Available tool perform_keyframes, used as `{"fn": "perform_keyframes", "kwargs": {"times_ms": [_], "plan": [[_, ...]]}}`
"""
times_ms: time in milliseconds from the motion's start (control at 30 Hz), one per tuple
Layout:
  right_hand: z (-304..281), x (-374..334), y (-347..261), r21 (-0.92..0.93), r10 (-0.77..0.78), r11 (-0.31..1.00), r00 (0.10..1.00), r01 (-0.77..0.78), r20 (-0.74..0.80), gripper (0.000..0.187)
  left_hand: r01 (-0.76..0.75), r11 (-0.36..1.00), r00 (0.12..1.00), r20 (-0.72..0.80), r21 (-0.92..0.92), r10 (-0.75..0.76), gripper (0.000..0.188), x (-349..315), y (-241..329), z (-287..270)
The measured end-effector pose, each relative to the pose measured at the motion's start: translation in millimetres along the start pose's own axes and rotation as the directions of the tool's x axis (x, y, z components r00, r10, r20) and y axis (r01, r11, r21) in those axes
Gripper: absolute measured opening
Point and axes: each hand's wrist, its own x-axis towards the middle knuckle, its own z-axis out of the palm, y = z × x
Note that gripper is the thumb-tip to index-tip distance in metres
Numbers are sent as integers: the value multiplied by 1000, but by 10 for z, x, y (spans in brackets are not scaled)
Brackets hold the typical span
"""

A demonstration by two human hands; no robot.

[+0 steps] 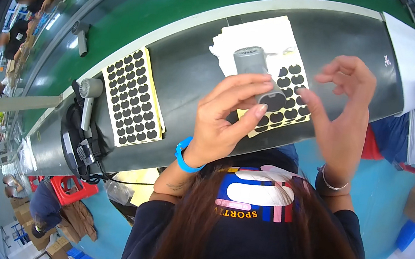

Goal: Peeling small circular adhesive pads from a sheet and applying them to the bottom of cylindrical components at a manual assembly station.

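The left hand (225, 118) pinches a grey cylindrical device (259, 78) between thumb and fingers, above the tabletop (189, 68). At three o'clock, the right hand (342, 114) hovers spread, fingertips near the device's dark end. A loose pinch could drop it onto the sticker sheet (289, 96) below.

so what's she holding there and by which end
The left hand grips a grey cylindrical device by its lower end; the right hand is open, holding nothing.

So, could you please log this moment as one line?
left hand: holds grey cylindrical device | right hand: open, empty | below: yellow sheet of black stickers
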Motion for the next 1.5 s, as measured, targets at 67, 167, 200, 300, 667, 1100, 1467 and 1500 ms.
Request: {"fn": "perform_keyframes", "kwargs": {"times_ms": [67,167,200,300,667,1100,1467,1500], "plan": [[53,50,75,131,90,987,995,-95,43,48,0,999,999,-33,-47,-1,30,-29,-2,-39],[291,36,269,311,123,909,892,-277,435,44,155,922,985,-11,-354,-170,28,-18,83,-131],[387,-24,345,313,114,912,896,-266,430,44,144,925,987,-13,-351,-159,28,18,107,-219],[646,-76,583,95,-144,989,881,113,452,57,180,927,978,-40,-328,-205,27,306,160,-549],[896,-138,668,-125,-100,972,838,197,537,62,-94,894,987,-77,439,141,17,2301,-1215,-1101],[895,174,857,39,-118,993,884,113,452,33,3,768,996,64,640,-58,38,1749,-1039,-1257],[690,360,879,-70,-92,993,994,96,56,23,41,886,988,113,463,-104,25,609,-430,-1186],[673,275,896,-28,-39,999,996,42,79,20,50,888,984,127,458,-121,25,490,-399,-1136]]}}
